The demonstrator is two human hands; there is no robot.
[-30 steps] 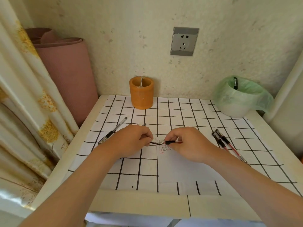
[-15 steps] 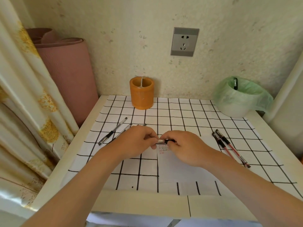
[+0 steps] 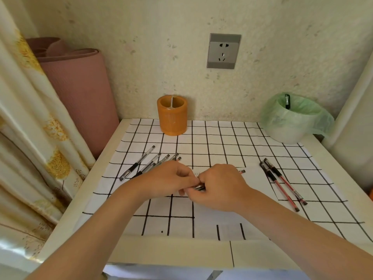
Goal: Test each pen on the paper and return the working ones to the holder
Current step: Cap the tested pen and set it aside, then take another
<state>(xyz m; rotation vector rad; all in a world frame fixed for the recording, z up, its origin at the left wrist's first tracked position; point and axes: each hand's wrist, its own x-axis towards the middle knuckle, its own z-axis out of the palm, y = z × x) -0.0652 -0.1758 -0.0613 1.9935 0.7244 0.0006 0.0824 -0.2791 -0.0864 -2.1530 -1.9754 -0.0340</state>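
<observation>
Task partway, prob. still early. Left hand (image 3: 173, 178) & right hand (image 3: 219, 187) meet over the test paper (image 3: 222, 217) mid-tabletop (image 3: 141, 250). Each grip is pinched on the same pen (image 3: 242, 171): its reddish end pokes out past the right hand, and a dark bit shows btwn the hands. Prob. cap going on or off; can't tell which. Faint scribbles on the paper just above the hands, so some testing is done. Orange pen holder (image 3: 172, 116) at the back looks empty, so nothing returned yet as far as visible. One black pen (image 3: 287, 101) stands in the green-lined bin (image 3: 290, 126), prob. a dud. Left to do: black pens (image 3: 149, 164) lying left of the hands, two red pens (image 3: 282, 183) lying to the right. Can't tell which are already tested.
</observation>
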